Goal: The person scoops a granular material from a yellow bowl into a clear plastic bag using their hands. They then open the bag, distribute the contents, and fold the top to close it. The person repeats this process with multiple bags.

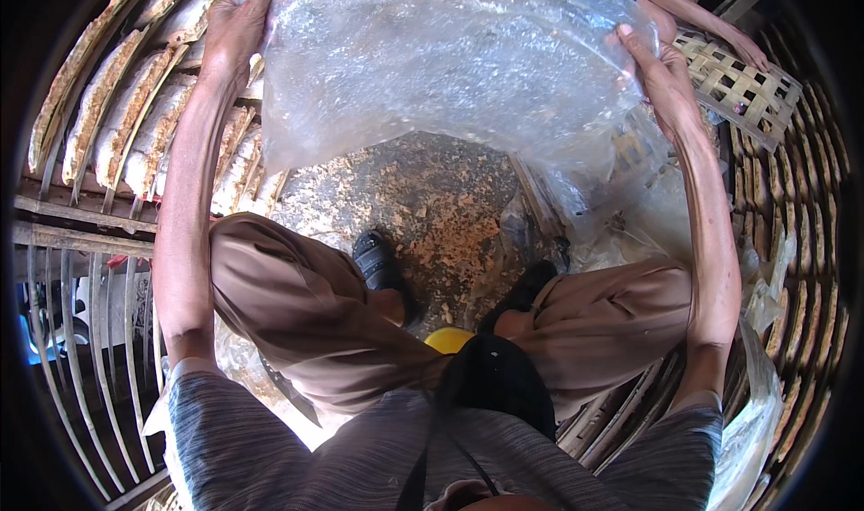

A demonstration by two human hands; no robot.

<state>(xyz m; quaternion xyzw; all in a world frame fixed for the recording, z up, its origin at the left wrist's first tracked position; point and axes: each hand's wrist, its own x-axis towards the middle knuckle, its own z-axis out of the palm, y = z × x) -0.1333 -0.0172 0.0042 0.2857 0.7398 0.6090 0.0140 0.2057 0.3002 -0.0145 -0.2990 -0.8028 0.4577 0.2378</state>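
Observation:
A large clear plastic sheet or bag (439,66) is stretched out in front of me between my two hands. My left hand (236,35) grips its upper left edge, with the fingers partly cut off by the view's top edge and hidden by the plastic. On the other side my right hand (655,72) pinches its right edge, thumb on top. The plastic is wrinkled and see-through, with its lower edge hanging above the floor between my knees. Whether it has one layer or two, I cannot tell.
Racks of crusted, white-and-brown slabs (135,113) stand at the left, and more racks (776,194) at the right. Another person's arm (715,18) rests by a woven bamboo panel (736,82). Brown crumbs (466,231) litter the floor near my sandals (378,261). Loose plastic (628,231) lies beside my right knee.

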